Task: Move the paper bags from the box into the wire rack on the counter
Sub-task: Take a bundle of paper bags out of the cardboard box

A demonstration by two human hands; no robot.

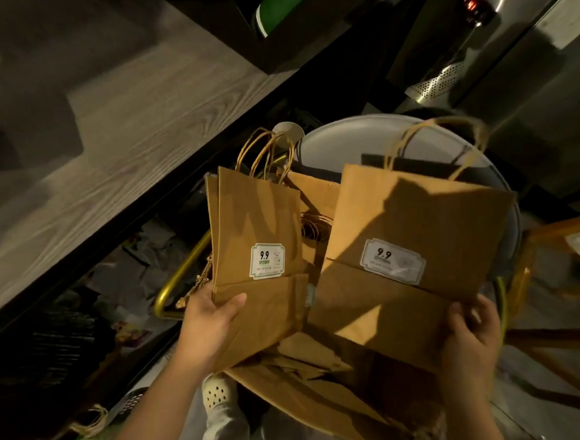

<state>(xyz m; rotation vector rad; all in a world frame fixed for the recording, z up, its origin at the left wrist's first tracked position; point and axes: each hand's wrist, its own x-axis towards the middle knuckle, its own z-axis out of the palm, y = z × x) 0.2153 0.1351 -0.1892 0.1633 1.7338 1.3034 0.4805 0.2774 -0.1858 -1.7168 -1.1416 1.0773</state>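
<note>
1. The room is dim, with a wood-grain counter [133, 140] running diagonally along the left and dark clutter on the shelf beneath it.
2. A flat sheaf of paper bags [257, 224] is held up in the middle of the view, and a single bag [419, 222] is held up beside it on the right. Both are folded flat with their twisted handles [266, 149] pointing away from the person.
3. The left hand [211, 321] pinches the sheaf at its bottom edge, with the thumb across the front and the fingers hidden behind.
4. The right hand [472, 339] clamps the single bag's lower right corner, fingers curled over the edge.
5. Below both hands lies the open cardboard box [303, 399], with more folded brown paper inside.
6. Likely handling: the bags look light, thin and stiffened only by their creases. A loose sheaf may fan or slip, so a firm pinch across the folded base, or a hold by the gathered handles, seems safest.
7. Behind stands a round grey top [338, 144], with a brass-coloured tube [178, 274] to its left. No wire rack can be made out for certain.
</note>
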